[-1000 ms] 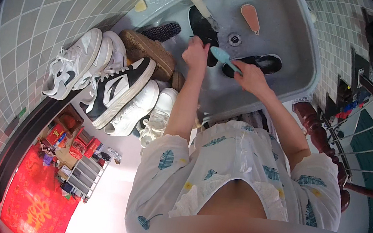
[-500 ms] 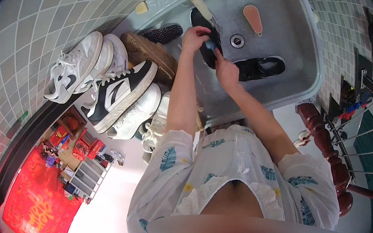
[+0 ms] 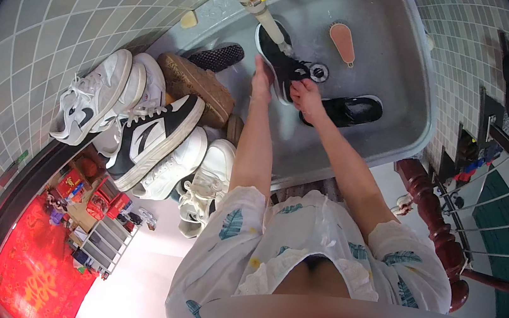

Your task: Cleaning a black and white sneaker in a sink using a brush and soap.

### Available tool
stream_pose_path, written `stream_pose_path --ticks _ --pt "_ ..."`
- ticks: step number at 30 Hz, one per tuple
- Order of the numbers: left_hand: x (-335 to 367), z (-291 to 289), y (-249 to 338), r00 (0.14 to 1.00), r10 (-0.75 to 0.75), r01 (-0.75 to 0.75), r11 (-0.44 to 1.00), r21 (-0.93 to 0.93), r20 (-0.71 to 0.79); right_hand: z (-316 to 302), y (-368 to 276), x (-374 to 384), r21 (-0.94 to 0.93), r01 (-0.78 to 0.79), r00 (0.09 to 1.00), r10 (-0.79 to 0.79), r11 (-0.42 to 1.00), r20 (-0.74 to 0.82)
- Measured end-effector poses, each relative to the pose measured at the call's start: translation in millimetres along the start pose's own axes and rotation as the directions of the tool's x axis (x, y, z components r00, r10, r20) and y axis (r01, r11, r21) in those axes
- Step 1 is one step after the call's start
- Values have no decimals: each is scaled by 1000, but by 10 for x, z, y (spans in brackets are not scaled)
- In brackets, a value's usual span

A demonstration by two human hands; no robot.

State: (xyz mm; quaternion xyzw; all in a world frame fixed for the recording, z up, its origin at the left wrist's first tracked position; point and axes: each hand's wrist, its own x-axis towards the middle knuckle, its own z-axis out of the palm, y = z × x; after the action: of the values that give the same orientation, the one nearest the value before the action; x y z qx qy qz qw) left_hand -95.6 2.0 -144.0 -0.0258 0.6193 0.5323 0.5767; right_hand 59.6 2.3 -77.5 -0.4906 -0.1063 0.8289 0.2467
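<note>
A black shoe with a white sole edge (image 3: 279, 61) lies tilted in the grey sink (image 3: 420, 131), right under the tap's pale spout (image 3: 268, 26). Against its sole side, my left hand (image 3: 262, 82) is closed on the shoe, its fingers partly hidden. My right hand (image 3: 306, 99) pinches the shoe's near right edge. A second black shoe (image 3: 354, 111) rests in the basin just right of that hand. Farther back lies a brush with a salmon-coloured back (image 3: 343, 44). The metal drain (image 3: 319, 73) shows beside the held shoe.
Several white and black-and-white sneakers (image 3: 161, 141) crowd the left side of the sink, with a brown shoe (image 3: 202, 89) and a dark dotted shoe (image 3: 217, 56) on its rim. A yellow soap piece (image 3: 189, 19) sits at the back left. A dark red wooden post (image 3: 435, 213) stands at right.
The held shoe has been turned, so its white sole edge now faces left. My left hand has shifted down to the sole side, and my right hand lower. The small bluish thing between them no longer shows.
</note>
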Motion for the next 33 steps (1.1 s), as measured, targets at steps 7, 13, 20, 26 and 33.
stream_pose_path --ticks 7,13,20,26,33 --pt "-212 929 -78 903 -113 111 993 28 416 -432 -965 -288 132 -50 998 43 990 54" --pt "-15 618 -511 569 -47 526 788 -319 821 -38 -1307 -424 -234 -164 985 149 958 -82" --pt "-198 1052 -49 815 -270 421 884 -205 512 -221 -1712 -821 -958 171 884 -393 -229 252" --pt "-34 864 37 935 -269 258 963 78 230 250 -1364 -404 -936 155 878 -390 -316 277" --pt "117 697 94 899 -296 280 955 98 321 110 -1372 -352 -968 205 840 -481 -146 250"
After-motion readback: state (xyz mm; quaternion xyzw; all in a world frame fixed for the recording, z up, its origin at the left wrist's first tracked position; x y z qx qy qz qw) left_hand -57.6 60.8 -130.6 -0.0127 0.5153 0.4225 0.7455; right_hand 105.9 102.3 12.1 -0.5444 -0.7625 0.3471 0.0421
